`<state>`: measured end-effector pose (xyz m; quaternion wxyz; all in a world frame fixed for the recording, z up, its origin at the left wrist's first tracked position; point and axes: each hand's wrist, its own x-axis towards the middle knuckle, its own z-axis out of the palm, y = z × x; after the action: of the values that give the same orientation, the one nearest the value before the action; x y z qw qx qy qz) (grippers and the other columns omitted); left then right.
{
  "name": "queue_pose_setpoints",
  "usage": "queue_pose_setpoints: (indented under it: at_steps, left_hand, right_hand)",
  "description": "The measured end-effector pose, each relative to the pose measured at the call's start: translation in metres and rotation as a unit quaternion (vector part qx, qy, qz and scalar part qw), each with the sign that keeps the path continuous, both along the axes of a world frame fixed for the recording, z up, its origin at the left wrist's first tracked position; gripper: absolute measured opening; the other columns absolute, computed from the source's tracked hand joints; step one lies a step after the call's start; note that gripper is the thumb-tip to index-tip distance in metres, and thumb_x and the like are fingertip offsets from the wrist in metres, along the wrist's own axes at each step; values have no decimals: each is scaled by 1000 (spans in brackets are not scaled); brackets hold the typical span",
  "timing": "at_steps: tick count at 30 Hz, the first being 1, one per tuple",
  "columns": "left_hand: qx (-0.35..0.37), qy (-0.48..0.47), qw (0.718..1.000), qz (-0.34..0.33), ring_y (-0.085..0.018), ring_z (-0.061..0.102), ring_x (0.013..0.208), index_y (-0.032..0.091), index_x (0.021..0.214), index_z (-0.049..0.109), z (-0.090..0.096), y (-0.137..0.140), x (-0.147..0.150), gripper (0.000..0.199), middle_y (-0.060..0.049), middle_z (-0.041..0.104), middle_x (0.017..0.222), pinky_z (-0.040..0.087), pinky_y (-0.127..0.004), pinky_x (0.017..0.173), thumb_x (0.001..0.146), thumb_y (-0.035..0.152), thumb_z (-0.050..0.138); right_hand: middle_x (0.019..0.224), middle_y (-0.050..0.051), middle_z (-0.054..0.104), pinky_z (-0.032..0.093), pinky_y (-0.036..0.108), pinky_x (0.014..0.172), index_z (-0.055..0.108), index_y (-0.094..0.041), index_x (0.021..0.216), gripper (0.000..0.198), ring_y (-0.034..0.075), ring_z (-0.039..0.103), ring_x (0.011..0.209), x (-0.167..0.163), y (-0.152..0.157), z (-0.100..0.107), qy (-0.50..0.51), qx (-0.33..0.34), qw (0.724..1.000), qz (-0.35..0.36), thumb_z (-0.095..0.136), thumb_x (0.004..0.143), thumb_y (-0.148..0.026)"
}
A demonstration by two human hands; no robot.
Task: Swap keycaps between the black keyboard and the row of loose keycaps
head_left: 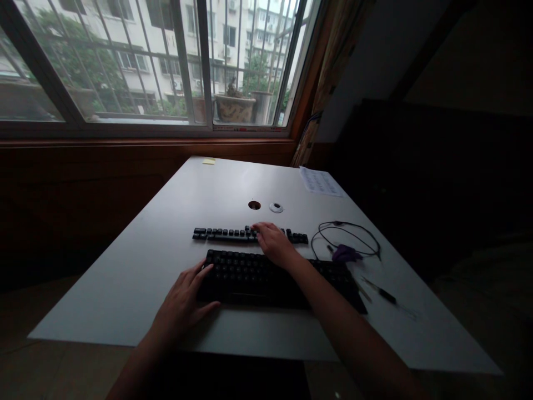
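Note:
A black keyboard [245,272] lies near the front of the white desk. My left hand [183,294] rests at its left end, fingers spread over the edge and thumb by the front side. Just behind the keyboard, loose black keycaps [225,235] are lined up in rows. Over the middle of these rows reaches my right hand [271,240], its fingers bent together at a keycap [247,228]. The hand covers part of the rows, and my right forearm hides part of the keyboard.
On the right of the white desk [125,278] lie a coiled black cable [350,224], a purple cloth-like item [345,253] and a thin tool with a dark handle [387,295]. Farther back are a round hole [254,205], a white ring-shaped cover [276,208], a printed sheet [320,181] and a yellow note [209,161].

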<state>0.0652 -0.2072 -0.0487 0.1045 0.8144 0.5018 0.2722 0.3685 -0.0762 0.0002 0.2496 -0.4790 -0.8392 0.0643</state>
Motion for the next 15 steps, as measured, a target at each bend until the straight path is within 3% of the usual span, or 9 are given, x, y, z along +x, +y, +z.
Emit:
queue_pose_setpoints:
  at_steps: [4, 15]
  left_hand:
    - [-1, -5, 1000, -2, -34, 46, 140, 32, 157, 32, 0, -1, 1, 84, -10, 41, 161, 47, -58, 112, 87, 33, 76]
    - [-4, -4, 1000, 7, -34, 46, 140, 32, 157, 33, 0, -2, 2, 84, -9, 42, 160, 48, -57, 112, 85, 31, 76]
  right_hand:
    - [133, 10, 68, 37, 46, 117, 62, -21, 132, 35, 24, 51, 137, -3, 20, -7, -30, -17, 999, 9, 47, 101, -19]
    - [137, 9, 66, 33, 50, 118, 61, -25, 133, 35, 24, 45, 144, -7, 37, -19, -60, -44, 997, -1, 45, 102, -22]
